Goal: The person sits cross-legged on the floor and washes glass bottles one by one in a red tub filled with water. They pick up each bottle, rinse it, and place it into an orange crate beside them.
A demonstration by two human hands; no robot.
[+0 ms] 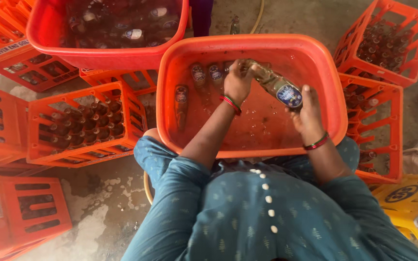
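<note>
Both hands on one clear glass bottle with a blue oval label (276, 87), held slanting over the water in the orange plastic wash tub (335, 96): left hand (238, 82) closed round the neck, right hand (308, 113) gripping the base. Looks like mid-wash; a firm twisting rub seems needed next. More bottles (204, 75) lie submerged just beside.

Soft daylight, wide-angle edge distortion

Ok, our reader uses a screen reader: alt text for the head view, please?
Both hands hold a glass bottle over a red tub of water, left hand at its neck, right hand at its base. More bottles lie submerged; orange crates surround.
</note>
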